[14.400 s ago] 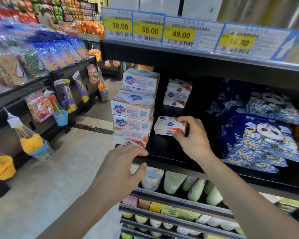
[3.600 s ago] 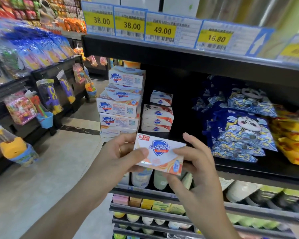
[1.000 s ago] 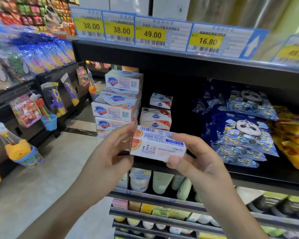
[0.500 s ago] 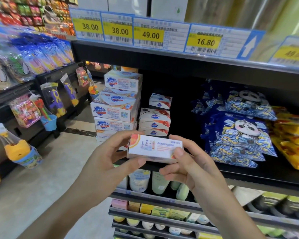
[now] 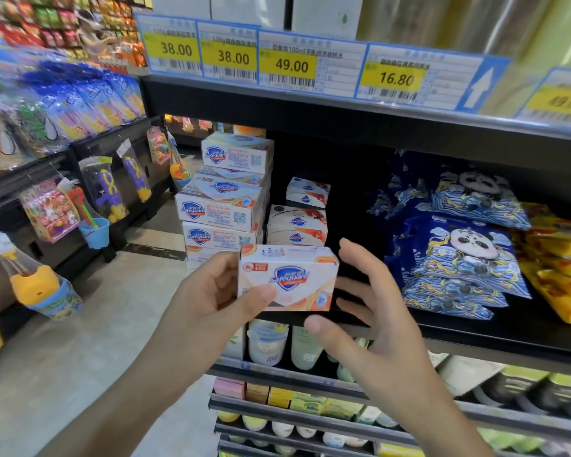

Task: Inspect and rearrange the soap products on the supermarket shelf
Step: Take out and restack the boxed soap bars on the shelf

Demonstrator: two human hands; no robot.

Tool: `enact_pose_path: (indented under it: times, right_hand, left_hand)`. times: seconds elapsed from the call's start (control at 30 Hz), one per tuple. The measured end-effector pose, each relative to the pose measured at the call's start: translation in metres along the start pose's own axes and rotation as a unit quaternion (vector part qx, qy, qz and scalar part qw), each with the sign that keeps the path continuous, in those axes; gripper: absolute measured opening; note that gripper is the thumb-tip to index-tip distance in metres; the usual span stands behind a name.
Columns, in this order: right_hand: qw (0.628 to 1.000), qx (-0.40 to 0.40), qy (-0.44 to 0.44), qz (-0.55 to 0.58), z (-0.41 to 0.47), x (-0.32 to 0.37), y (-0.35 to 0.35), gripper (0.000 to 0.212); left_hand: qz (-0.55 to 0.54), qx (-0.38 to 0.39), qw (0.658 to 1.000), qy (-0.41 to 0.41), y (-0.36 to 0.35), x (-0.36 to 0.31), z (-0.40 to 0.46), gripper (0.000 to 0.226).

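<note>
My left hand (image 5: 211, 298) grips a white and orange Safeguard soap box (image 5: 287, 278) by its left end, thumb on the front face, logo facing me. My right hand (image 5: 373, 328) is spread just right of and below the box, fingers straight, apart from it. Behind, on the black shelf (image 5: 475, 338), a tall stack of larger Safeguard boxes (image 5: 225, 206) stands at the left end. Next to it sits a short stack of red-marked soap boxes (image 5: 297, 225), with one more box (image 5: 307, 192) further back.
Blue panda-print packs (image 5: 455, 258) and yellow packs (image 5: 557, 275) fill the shelf's right side. Price tags (image 5: 290, 57) line the shelf above. Tubes and small soaps (image 5: 277, 351) sit on lower shelves. An aisle floor (image 5: 80, 357) and hanging toys (image 5: 96, 199) lie left.
The soap box has been turned from its back side to its front, logo toward me. My right hand has let go and opened beside it; the left hand alone holds it.
</note>
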State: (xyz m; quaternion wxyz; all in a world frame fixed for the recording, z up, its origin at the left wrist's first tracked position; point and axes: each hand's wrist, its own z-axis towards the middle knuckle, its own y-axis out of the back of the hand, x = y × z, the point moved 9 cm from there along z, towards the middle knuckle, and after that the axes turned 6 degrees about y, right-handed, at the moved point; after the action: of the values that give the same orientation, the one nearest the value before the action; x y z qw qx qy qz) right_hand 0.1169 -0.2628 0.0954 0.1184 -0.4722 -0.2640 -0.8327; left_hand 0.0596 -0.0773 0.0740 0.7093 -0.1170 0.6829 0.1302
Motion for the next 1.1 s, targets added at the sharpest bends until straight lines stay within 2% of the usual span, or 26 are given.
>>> enact_pose_path:
  times: [0.13, 0.3, 0.4, 0.5, 0.57, 0.63, 0.7, 0.77, 0.83, 0.9, 0.97, 1.1]
  right_hand:
    - [0.992, 0.014, 0.084, -0.094, 0.0, 0.009, -0.003, 0.073]
    - [0.982, 0.024, 0.11, -0.149, 0.004, 0.009, -0.007, 0.067]
    - [0.981, 0.016, 0.121, -0.15, 0.01, 0.009, -0.008, 0.054]
    - [0.986, 0.01, 0.115, -0.12, 0.015, 0.003, -0.006, 0.045]
    - [0.991, 0.007, 0.098, -0.092, 0.018, -0.004, -0.004, 0.042]
    - [0.993, -0.008, 0.075, -0.091, 0.022, -0.016, 0.004, 0.04]
    - [0.993, -0.028, 0.038, -0.109, 0.027, -0.034, 0.013, 0.04]
    - [0.99, -0.039, 0.007, -0.137, 0.032, -0.051, 0.018, 0.042]
    - [0.987, -0.039, -0.012, -0.155, 0.037, -0.065, 0.017, 0.041]
    - [0.985, -0.033, -0.02, -0.169, 0.043, -0.075, 0.013, 0.04]
    - [0.983, -0.03, -0.026, -0.18, 0.048, -0.083, 0.008, 0.04]
    - [0.981, -0.05, -0.007, -0.189, 0.057, -0.09, 0.004, 0.036]
  left_hand:
    - [-0.027, -0.019, 0.998, 0.059, 0.003, 0.006, 0.001, 0.039]
    - [-0.03, -0.043, 0.992, 0.111, 0.006, 0.013, 0.002, 0.026]
    - [-0.036, -0.04, 0.989, 0.135, 0.006, 0.019, 0.002, 0.047]
    - [-0.04, -0.039, 0.987, 0.151, 0.005, 0.022, 0.002, 0.058]
    - [-0.062, -0.045, 0.983, 0.169, 0.006, 0.027, 0.005, 0.057]
    - [-0.096, -0.058, 0.976, 0.186, 0.01, 0.033, 0.009, 0.046]
    - [-0.022, -0.066, 0.987, 0.148, 0.019, 0.033, 0.011, 0.024]
    - [0.141, -0.067, 0.986, 0.052, 0.024, 0.026, 0.008, 0.02]
    - [0.299, -0.079, 0.95, -0.033, 0.025, 0.02, 0.003, 0.025]
    - [0.413, -0.084, 0.904, -0.078, 0.021, 0.02, 0.002, 0.03]
    - [0.462, -0.085, 0.878, -0.094, 0.019, 0.023, 0.005, 0.033]
    - [0.509, -0.098, 0.848, -0.11, 0.016, 0.029, 0.009, 0.033]
